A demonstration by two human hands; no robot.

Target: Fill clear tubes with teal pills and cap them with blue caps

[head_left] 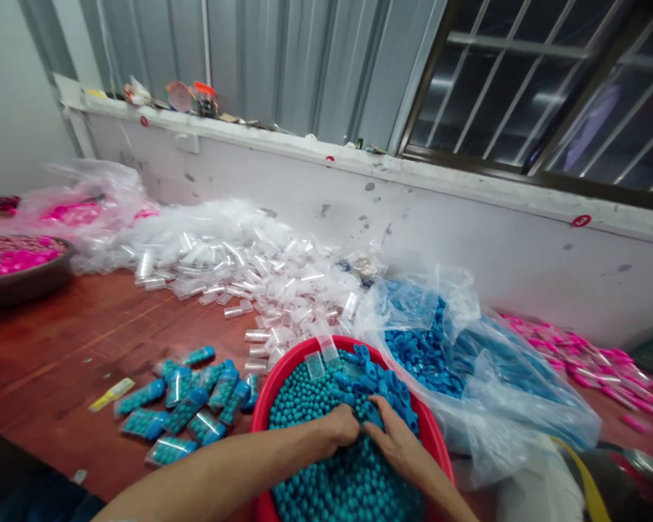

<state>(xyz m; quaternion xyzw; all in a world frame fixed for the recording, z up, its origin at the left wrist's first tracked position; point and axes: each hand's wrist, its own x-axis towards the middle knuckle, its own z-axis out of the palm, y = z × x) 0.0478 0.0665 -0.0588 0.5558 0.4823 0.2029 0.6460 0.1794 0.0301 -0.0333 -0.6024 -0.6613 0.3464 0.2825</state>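
Observation:
Both hands are over a red basin (447,464) filled with teal beads (305,409). My left hand (344,428) is closed in a fist just above the beads, and what it holds is hidden. Close beside it, my right hand (396,441) has a blue cap (374,415) between thumb and fingers. A heap of blue caps (395,391) lies on the beads at the basin's back right. Clear empty tubes (315,365) rest on the beads near the back rim. Left of the basin, several filled tubes (182,407) with blue caps lie on the red table.
Clear tubes (283,275) are piled behind the basin. A plastic bag of blue caps (424,362) sits at the basin's right, with pink pieces (588,359) beyond it. A dark basin (27,286) of pink pieces stands far left. A yellow-and-clear strip (112,394) lies on the table.

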